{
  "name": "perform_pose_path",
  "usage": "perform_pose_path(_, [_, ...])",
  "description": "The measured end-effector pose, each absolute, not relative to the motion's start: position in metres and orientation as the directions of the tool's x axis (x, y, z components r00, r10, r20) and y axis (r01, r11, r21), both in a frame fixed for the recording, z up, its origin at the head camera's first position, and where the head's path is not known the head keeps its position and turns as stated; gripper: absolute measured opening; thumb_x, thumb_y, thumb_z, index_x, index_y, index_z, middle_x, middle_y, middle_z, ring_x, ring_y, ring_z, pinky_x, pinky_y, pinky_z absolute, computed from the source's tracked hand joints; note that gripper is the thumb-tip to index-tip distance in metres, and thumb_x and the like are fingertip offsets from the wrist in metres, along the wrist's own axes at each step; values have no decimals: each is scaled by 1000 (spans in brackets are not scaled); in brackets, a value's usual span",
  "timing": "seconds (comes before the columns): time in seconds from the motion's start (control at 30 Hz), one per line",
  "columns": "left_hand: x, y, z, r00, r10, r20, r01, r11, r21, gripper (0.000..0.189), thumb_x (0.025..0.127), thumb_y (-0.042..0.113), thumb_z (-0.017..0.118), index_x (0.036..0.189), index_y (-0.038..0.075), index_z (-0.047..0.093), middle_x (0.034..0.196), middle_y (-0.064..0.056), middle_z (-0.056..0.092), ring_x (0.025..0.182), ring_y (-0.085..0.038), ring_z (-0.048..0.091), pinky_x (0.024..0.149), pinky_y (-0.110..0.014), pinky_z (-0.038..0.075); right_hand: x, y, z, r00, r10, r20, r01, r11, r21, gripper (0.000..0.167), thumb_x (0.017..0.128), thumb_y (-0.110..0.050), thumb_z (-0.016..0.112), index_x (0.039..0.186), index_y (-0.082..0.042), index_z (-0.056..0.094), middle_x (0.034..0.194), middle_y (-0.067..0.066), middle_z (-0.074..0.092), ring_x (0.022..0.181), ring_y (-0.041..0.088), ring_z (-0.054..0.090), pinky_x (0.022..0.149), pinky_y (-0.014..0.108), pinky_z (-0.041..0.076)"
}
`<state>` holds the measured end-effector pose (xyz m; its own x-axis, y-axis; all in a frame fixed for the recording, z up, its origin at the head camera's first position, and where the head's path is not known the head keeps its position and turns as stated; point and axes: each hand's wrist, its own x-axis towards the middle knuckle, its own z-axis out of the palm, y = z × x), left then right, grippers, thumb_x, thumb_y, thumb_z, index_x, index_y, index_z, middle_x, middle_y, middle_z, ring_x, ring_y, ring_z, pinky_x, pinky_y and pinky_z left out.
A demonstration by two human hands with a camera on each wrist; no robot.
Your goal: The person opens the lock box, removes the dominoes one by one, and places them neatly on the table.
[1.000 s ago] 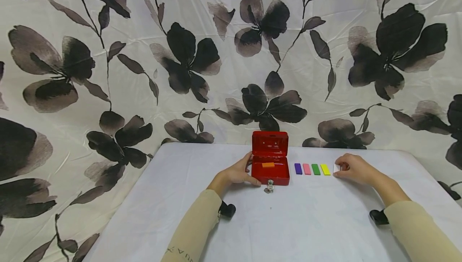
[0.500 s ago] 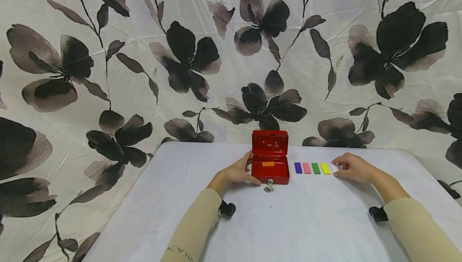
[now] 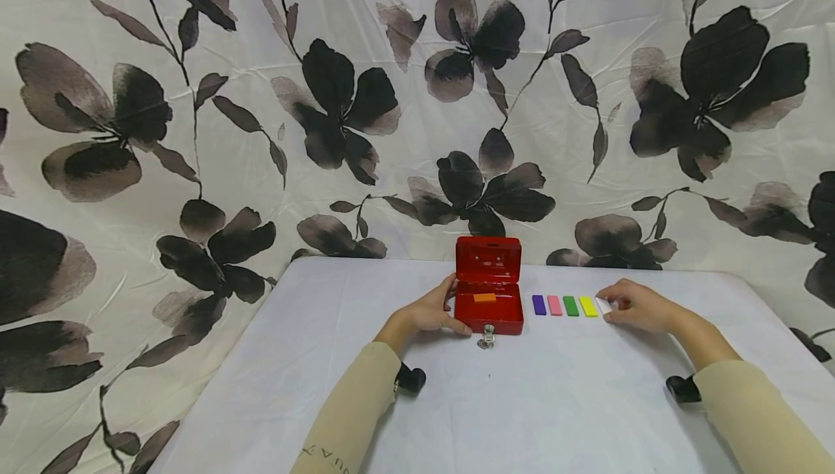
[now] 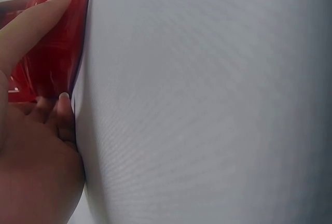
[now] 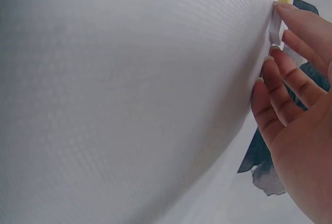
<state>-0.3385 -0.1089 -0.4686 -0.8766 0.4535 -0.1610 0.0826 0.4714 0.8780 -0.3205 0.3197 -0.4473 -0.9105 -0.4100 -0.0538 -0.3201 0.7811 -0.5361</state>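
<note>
A small red metal cash box stands with its lid raised, an orange rectangular block lying inside. My left hand holds the box at its left side; in the left wrist view the thumb lies along the red front wall and the other fingers bend at the corner. Over on the right, my right hand pinches a white block between thumb and fingers, low at the table. The white block is tilted beside the yellow block, partly hidden by the fingers.
Purple, pink and green blocks stand in a row between box and yellow block. A lock with keys hangs at the box front. A flower-printed cloth rises behind the white table.
My right hand has shifted slightly left with the white block, closer to the yellow one. The left hand and the cash box have stayed put.
</note>
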Motion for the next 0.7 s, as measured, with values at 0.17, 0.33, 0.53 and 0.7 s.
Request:
perform_pose_path(0.17, [-338,-108,-468,-875,454,-168,60,445,893,117,74,16,92,164,21,18,162,-1,37,146,-22,35,117,-45,38,-320,321,-449,-906,-422,-36,-337,771,-540,46,92,-15,76,129,8,63,106,12,58,86,20,49,70,28,45])
perform_pose_path(0.33, [-336,-108,-468,-878,444,-178,45,448,893,118,74,16,93,164,21,17,162,-1,36,146,-23,35,117,-45,38,-319,320,-449,-908,-416,-46,-328,776,-539,46,92,-17,76,130,7,63,107,10,58,87,20,49,71,28,45])
perform_pose_path(0.53, [-337,-108,-468,-883,435,-176,50,460,887,120,74,19,93,165,21,15,163,0,36,146,-22,35,116,-43,40,-319,319,-447,-909,-413,-59,-315,772,-552,48,92,-18,76,131,6,62,108,10,58,89,20,49,70,28,45])
perform_pose_path(0.7, [-337,-107,-469,-887,426,-179,42,460,887,120,73,20,94,165,24,16,163,2,36,146,-21,36,116,-42,40,-319,319,-447,-910,-412,-53,-317,773,-550,48,92,-18,77,131,6,63,108,11,58,88,20,49,69,28,45])
